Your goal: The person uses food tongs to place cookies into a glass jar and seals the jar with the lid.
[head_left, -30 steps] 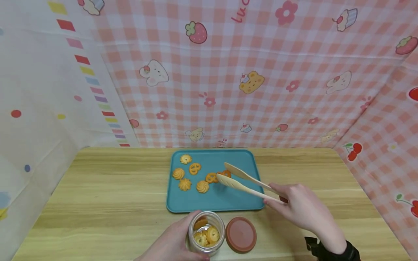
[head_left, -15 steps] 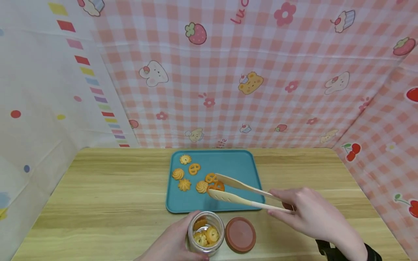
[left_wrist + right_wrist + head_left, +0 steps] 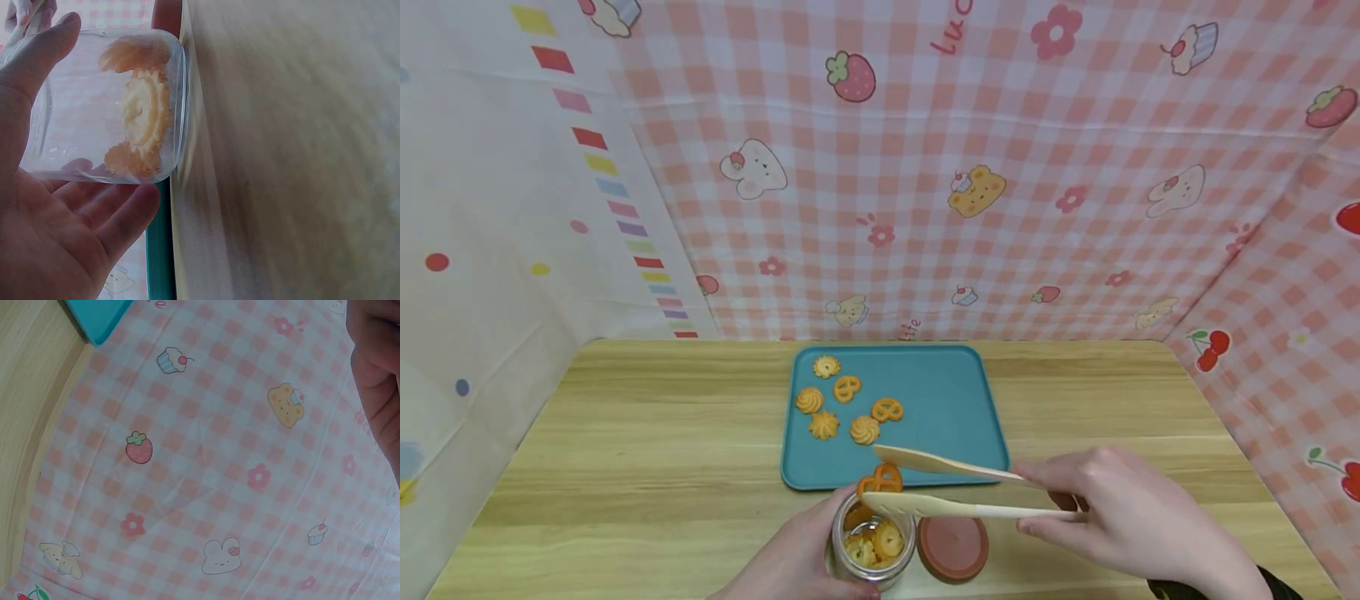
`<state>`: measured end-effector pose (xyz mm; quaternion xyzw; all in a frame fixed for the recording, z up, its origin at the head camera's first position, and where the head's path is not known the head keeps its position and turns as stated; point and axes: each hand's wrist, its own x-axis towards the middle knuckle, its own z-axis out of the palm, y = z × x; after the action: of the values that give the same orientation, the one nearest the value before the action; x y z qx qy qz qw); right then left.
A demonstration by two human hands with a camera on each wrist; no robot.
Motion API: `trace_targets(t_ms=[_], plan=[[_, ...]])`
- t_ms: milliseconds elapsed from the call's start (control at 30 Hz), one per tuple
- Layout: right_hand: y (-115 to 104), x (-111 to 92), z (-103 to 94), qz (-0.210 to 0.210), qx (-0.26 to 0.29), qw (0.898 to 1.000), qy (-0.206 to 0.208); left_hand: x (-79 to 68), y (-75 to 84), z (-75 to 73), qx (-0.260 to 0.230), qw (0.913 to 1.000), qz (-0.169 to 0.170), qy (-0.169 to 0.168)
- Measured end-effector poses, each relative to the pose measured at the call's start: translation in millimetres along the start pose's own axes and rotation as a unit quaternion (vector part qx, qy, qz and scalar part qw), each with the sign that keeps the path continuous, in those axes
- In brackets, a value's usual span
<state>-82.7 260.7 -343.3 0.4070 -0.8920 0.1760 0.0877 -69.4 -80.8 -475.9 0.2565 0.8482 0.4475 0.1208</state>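
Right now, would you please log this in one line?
left hand: holds jar | right hand: holds tongs | pretzel: between tongs, near jar mouth

The wooden table [image 3: 662,442] bears tray [image 3: 943,392], jar [image 3: 75,119], lid [image 3: 953,550]

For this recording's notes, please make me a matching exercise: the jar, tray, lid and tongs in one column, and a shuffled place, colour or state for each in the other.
Things
1. jar
2. tray
3. lid
4. tongs

Descriptions
A. reddish-brown, lying on the table
B. gripped by the right hand, with one pretzel between the tips
C. held by the left hand, cookies visible inside
D. teal, with two pretzels lying flat on it

Pairs: 1-C, 2-D, 3-A, 4-B
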Motion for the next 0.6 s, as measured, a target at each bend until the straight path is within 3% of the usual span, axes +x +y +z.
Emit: trace_targets(t_ms=[200, 600], plan=[[-7.2, 0.9, -1.1, -0.010, -0.008, 1.000, -0.017, 0.2, -0.1, 0.8, -0.001, 0.9998, -0.017, -0.002], [-12.5, 0.3, 0.1, 0.009, 0.019, 0.998, -0.054, -0.6, 2.4, -0.2, -0.031, 0.9987, -0.039, -0.012]])
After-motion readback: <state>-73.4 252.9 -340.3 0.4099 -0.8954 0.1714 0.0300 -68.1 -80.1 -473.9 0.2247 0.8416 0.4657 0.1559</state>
